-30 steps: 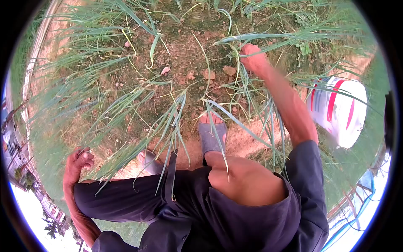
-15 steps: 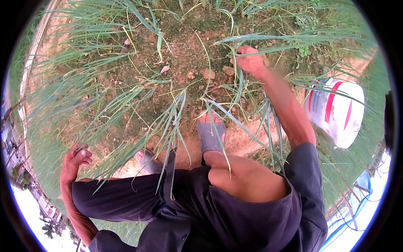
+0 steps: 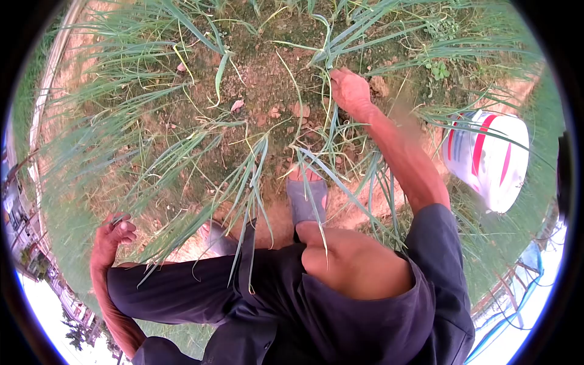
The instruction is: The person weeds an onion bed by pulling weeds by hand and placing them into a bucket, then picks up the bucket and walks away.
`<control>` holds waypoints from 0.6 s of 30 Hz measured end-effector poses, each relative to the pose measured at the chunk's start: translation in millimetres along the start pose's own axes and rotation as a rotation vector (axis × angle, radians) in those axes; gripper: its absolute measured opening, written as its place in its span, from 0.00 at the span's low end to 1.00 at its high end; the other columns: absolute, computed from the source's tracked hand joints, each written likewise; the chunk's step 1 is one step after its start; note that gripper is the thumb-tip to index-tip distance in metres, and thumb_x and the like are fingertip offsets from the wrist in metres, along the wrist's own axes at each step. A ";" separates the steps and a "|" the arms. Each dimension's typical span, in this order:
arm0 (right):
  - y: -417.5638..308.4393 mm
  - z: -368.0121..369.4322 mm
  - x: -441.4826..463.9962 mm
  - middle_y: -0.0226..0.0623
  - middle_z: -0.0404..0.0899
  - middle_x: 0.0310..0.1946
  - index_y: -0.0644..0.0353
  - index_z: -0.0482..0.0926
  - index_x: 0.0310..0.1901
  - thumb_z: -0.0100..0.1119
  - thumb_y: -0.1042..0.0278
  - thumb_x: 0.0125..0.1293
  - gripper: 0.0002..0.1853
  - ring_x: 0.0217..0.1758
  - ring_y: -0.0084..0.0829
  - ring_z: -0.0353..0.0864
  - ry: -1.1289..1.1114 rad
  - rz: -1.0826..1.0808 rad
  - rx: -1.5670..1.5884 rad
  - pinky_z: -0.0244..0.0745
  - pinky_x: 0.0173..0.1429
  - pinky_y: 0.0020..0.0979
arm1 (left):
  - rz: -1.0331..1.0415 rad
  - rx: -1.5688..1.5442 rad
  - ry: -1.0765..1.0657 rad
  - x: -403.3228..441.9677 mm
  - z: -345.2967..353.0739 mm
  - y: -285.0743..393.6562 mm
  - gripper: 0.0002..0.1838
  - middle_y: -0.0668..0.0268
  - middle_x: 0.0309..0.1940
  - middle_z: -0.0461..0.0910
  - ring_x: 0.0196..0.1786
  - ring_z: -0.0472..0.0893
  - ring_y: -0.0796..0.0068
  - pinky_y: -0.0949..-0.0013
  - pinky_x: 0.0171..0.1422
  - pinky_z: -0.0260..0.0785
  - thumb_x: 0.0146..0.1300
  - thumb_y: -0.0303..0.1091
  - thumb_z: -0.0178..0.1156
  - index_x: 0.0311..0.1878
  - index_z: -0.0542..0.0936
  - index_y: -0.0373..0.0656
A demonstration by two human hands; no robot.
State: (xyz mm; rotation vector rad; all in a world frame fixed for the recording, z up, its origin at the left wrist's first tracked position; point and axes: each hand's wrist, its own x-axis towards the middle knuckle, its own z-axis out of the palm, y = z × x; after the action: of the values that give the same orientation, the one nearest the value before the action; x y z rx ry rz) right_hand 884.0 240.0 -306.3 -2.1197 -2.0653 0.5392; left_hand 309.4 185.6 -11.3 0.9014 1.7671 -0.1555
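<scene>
My right hand [image 3: 351,91] is low over the soil with its fingers closed, at the base of a green onion plant [image 3: 329,50]. What it pinches is hidden behind the fingers. Narrow leaves [image 3: 333,121] hang just below that hand. Out at the left, beside my knee, my left hand [image 3: 112,236] has its fingers curled. A thin greyish thing shows along its upper finger, too small to make out. Long onion leaves [image 3: 252,161] bend toward my legs between the two hands.
A white sack with red stripes [image 3: 486,158] stands right of my right forearm. My sandalled foot [image 3: 306,198] rests on the soil among the plants. Dense onion rows [image 3: 103,121] spread left. Pinkish stones [image 3: 237,105] dot the ground, and a small broad-leaved weed [image 3: 439,70] grows upper right.
My right hand has shifted slightly left, staying closed by the onion plant, whose leaves now stand more upright. My left hand has barely moved.
</scene>
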 end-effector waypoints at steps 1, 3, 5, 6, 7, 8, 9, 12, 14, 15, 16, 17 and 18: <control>2.8 2.1 0.0 0.39 0.80 0.38 0.53 0.79 0.39 0.58 0.64 0.61 0.06 0.41 0.45 0.81 0.036 -0.012 0.041 0.77 0.43 0.44 | -0.002 0.000 0.000 -0.1 0.0 0.8 0.30 0.62 0.37 0.81 0.37 0.81 0.74 0.71 0.43 0.72 0.65 0.48 0.61 0.60 0.70 0.33; 5.5 3.3 -1.5 0.40 0.80 0.37 0.54 0.79 0.38 0.58 0.65 0.61 0.06 0.41 0.46 0.81 0.103 -0.037 0.123 0.77 0.43 0.44 | -0.008 0.000 -0.003 -0.4 0.2 2.2 0.30 0.62 0.37 0.81 0.37 0.81 0.74 0.71 0.44 0.72 0.65 0.48 0.61 0.60 0.70 0.33; 11.0 -4.5 -5.3 0.40 0.81 0.36 0.57 0.80 0.39 0.60 0.67 0.61 0.07 0.39 0.44 0.81 0.172 -0.068 0.214 0.77 0.42 0.41 | 0.001 0.003 -0.013 -1.4 0.8 1.7 0.31 0.63 0.37 0.81 0.37 0.81 0.74 0.72 0.43 0.72 0.65 0.50 0.61 0.60 0.69 0.33; 14.3 -12.7 -8.3 0.40 0.81 0.35 0.58 0.81 0.39 0.62 0.67 0.60 0.07 0.39 0.43 0.81 0.207 -0.081 0.259 0.77 0.42 0.39 | 0.007 0.007 -0.019 -1.2 0.7 2.1 0.31 0.63 0.37 0.80 0.37 0.81 0.75 0.73 0.43 0.73 0.65 0.51 0.61 0.59 0.69 0.33; 15.6 -24.0 -14.0 0.40 0.81 0.34 0.59 0.81 0.40 0.63 0.68 0.60 0.08 0.37 0.40 0.81 0.273 -0.066 0.373 0.76 0.42 0.36 | 0.016 0.011 -0.010 -2.1 1.1 3.0 0.31 0.63 0.37 0.80 0.37 0.81 0.75 0.73 0.43 0.72 0.65 0.51 0.61 0.59 0.69 0.33; 18.9 -38.7 -22.5 0.40 0.81 0.33 0.61 0.81 0.41 0.64 0.69 0.60 0.08 0.36 0.38 0.80 0.340 -0.051 0.483 0.75 0.42 0.34 | 0.028 0.013 -0.002 -3.2 2.9 4.9 0.31 0.63 0.37 0.80 0.37 0.80 0.75 0.73 0.43 0.72 0.65 0.51 0.61 0.59 0.69 0.33; 21.5 -59.9 -32.1 0.39 0.80 0.32 0.62 0.82 0.42 0.65 0.70 0.60 0.09 0.34 0.35 0.80 0.410 -0.037 0.589 0.75 0.41 0.31 | 0.043 0.014 0.003 -2.6 4.4 6.6 0.31 0.63 0.37 0.80 0.37 0.80 0.75 0.73 0.43 0.72 0.65 0.51 0.61 0.59 0.69 0.33; 16.8 -166.2 -76.9 0.29 0.77 0.31 0.63 0.81 0.46 0.65 0.70 0.64 0.10 0.30 0.20 0.72 0.587 0.168 0.531 0.69 0.35 0.22 | 0.217 0.128 0.160 0.7 -0.1 8.5 0.27 0.62 0.40 0.79 0.39 0.79 0.74 0.71 0.46 0.71 0.67 0.44 0.60 0.61 0.70 0.34; 18.9 -236.6 -116.8 0.22 0.75 0.28 0.60 0.83 0.45 0.65 0.64 0.66 0.11 0.26 0.13 0.67 0.781 0.367 0.620 0.61 0.28 0.18 | 0.399 0.099 0.311 -4.3 8.7 35.8 0.26 0.62 0.41 0.78 0.40 0.78 0.75 0.72 0.46 0.70 0.67 0.43 0.60 0.61 0.70 0.35; 30.3 -266.2 -136.3 0.20 0.74 0.26 0.59 0.82 0.46 0.65 0.63 0.67 0.11 0.25 0.11 0.64 0.870 0.430 0.543 0.59 0.28 0.18 | 0.498 0.077 0.394 -7.1 14.4 54.2 0.26 0.63 0.41 0.78 0.41 0.77 0.75 0.72 0.46 0.70 0.68 0.43 0.60 0.61 0.70 0.36; 53.5 -292.7 -161.6 0.23 0.76 0.27 0.59 0.82 0.48 0.64 0.62 0.67 0.12 0.26 0.13 0.68 0.893 0.501 0.435 0.62 0.29 0.18 | 0.506 0.082 0.464 -8.6 17.2 72.1 0.26 0.63 0.42 0.77 0.41 0.75 0.77 0.74 0.46 0.69 0.68 0.43 0.60 0.62 0.71 0.36; 79.4 -316.4 -185.5 0.25 0.78 0.28 0.58 0.82 0.49 0.63 0.62 0.67 0.13 0.28 0.15 0.72 0.910 0.573 0.327 0.65 0.31 0.19 | 0.600 0.062 0.461 -11.8 22.3 93.3 0.25 0.63 0.41 0.77 0.39 0.75 0.78 0.74 0.44 0.68 0.68 0.43 0.60 0.61 0.71 0.35; 100.2 -336.0 -201.4 0.29 0.80 0.31 0.58 0.82 0.50 0.63 0.63 0.67 0.13 0.31 0.19 0.76 0.796 0.711 0.004 0.68 0.34 0.21 | 0.691 0.042 0.456 -15.6 28.5 115.9 0.25 0.64 0.40 0.77 0.37 0.74 0.79 0.74 0.42 0.68 0.68 0.43 0.60 0.61 0.71 0.35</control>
State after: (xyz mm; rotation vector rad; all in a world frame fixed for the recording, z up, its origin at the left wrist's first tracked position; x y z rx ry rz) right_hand 1093.8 86.8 3.6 -2.4546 -0.8831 -0.2412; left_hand 406.8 244.7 27.4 1.6172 1.7467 0.4974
